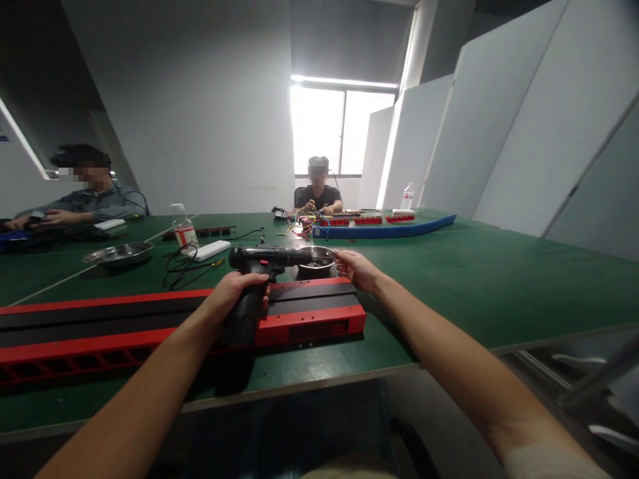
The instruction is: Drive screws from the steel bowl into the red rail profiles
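Note:
A black cordless drill [262,259] is held by its grip in my left hand [239,293], its chuck pointing right. My right hand [355,267] is at the tip of the drill's bit, fingers pinched together; whatever lies between them is too small to make out. Behind the chuck stands a round metal bowl [322,266] with small dark pieces in it. Below the drill, a long red and black housing [319,323] lies across the table from the left edge to the middle.
On the green table [449,286] are a metal dish [120,255], a bottle [184,233], a white power bank [212,251], black cables and a long blue strip [389,230]. One person [322,193] sits across, another [94,193] at the left.

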Tool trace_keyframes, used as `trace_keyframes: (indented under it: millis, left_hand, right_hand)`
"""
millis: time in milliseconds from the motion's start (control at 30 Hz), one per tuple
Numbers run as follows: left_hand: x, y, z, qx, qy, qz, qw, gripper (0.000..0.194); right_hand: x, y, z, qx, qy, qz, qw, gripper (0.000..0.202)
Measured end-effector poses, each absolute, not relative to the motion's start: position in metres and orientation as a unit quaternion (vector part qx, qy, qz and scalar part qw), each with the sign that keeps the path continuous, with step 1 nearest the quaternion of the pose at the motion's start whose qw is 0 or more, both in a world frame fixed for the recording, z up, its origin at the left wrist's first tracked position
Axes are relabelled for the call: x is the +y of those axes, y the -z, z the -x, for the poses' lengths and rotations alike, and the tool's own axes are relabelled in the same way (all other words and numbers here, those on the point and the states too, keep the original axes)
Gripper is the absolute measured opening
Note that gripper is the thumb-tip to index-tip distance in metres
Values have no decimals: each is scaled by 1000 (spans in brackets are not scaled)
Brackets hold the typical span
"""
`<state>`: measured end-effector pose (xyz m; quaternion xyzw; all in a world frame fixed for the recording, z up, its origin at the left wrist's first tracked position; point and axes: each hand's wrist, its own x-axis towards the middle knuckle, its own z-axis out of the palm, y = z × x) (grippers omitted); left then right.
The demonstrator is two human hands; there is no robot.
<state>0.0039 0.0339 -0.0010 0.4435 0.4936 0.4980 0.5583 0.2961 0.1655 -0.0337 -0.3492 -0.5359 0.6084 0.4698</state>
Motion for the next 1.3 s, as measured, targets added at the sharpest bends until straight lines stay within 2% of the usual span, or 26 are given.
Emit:
trace_keyframes:
  millis: [267,700,1100,1300]
  left_hand:
    - [31,-2,-7,497,-488,-452,557,20]
    - [31,-2,-6,504,-492,-440,557,20]
    - [28,-4,-8,507,-498,-425,560,19]
    - [25,-10,-1,493,-483,-345,636,26]
  right_hand:
    - [165,39,-296,-471,-681,361,429,17]
    - [165,40,-296,-450,-698,343,439,4]
    - [169,44,-296,-456,-689,329,457,9]
    - [166,40,-296,-476,-666,320,476,14]
